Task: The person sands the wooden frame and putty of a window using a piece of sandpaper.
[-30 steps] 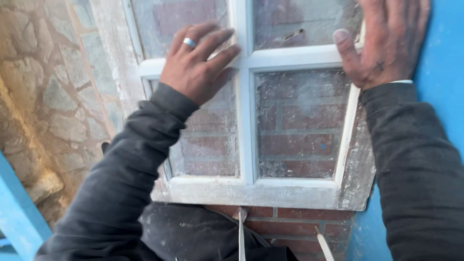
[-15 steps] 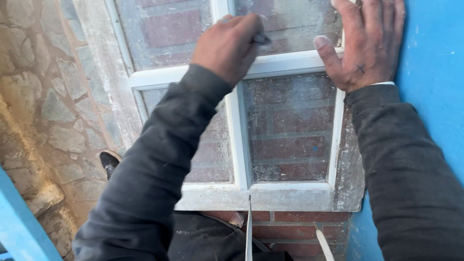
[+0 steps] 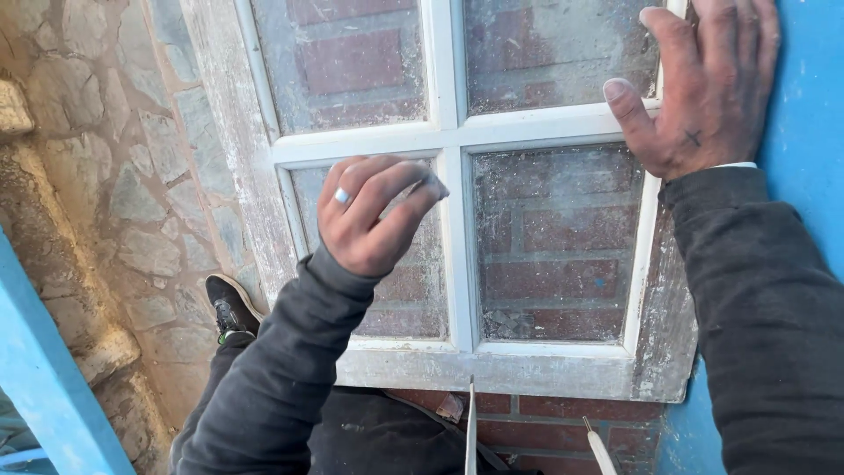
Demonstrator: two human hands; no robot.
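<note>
An old white window frame (image 3: 457, 136) with dusty glass panes (image 3: 556, 242) fills the middle of the view, with red brick showing through the glass. My left hand (image 3: 369, 215), a ring on one finger, hovers in front of the lower left pane, just left of the vertical bar. Its thumb and fingertips are pinched together, and I cannot tell whether something tiny sits between them. My right hand (image 3: 708, 84) lies flat on the frame's right side at the crossbar, thumb spread, holding nothing.
A blue panel (image 3: 809, 132) stands along the right edge and a blue board (image 3: 44, 378) crosses the lower left. Stone paving (image 3: 114, 185) lies to the left. My black shoe (image 3: 230, 308) is below the frame. A thin metal blade (image 3: 470, 431) and a white stick (image 3: 600, 449) poke up at the bottom.
My left hand has come off the crossbar and moved down and left, its fingers now pinched in front of the lower left pane. My right hand has stayed on the frame's right side.
</note>
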